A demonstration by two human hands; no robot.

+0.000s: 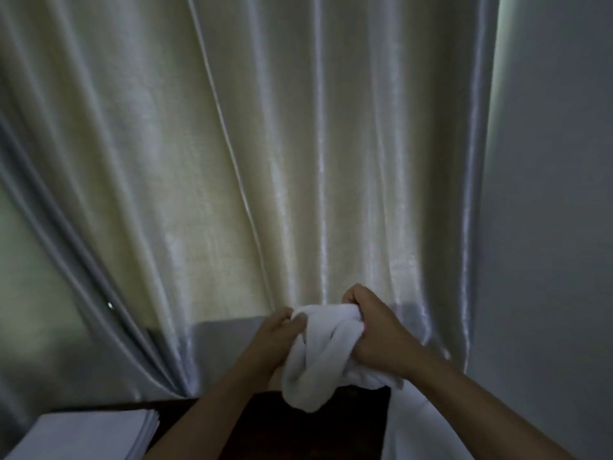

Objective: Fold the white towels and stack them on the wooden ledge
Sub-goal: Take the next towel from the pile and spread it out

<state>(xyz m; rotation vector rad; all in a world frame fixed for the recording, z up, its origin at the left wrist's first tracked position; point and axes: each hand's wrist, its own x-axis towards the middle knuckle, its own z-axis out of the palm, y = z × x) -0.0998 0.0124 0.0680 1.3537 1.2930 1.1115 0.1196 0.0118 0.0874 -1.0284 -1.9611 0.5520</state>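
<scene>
I see both hands — left [272, 336], right [371, 330] — gripping a bunched towel [318, 353] above the ledge [282, 426], stack [86, 436] near left

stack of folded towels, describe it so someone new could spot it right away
Below the pale satin curtain runs a dark wooden ledge. At its left end, in the bottom-left corner, lies the flat stack of folded white towels. Its layered edges set it apart from the crumpled white towel gripped in both hands.
</scene>
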